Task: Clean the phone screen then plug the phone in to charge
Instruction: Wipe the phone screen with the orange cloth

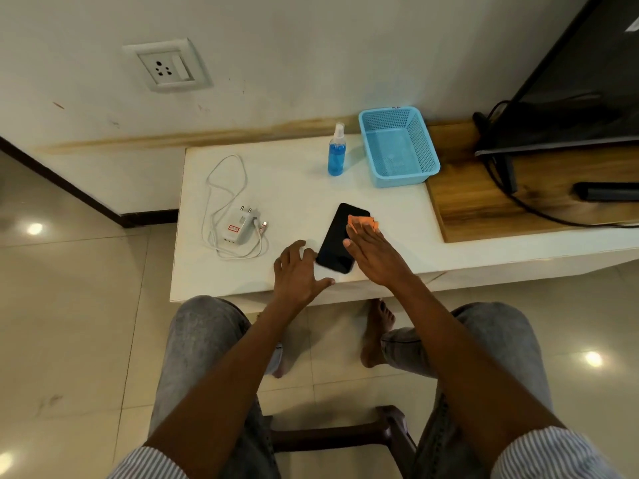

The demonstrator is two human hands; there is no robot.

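Observation:
A black phone [336, 240] lies screen up near the front edge of the white table [294, 188]. My right hand [375, 254] lies flat over the phone's right side, fingers straight, pressing an orange cloth [361, 223] onto the screen. My left hand [299, 271] rests on the table beside the phone's lower left corner, fingers spread, fingertips at its edge. A white charger [239, 225] with its white cable [221, 188] lies on the table's left part. The wall socket [166, 65] sits on the wall above and to the left.
A spray bottle of blue liquid [336, 155] stands at the back of the table next to an empty blue basket [397, 146]. A TV [570, 81] with black cables stands on a wooden board [484, 198] to the right. My knees are below the table's front edge.

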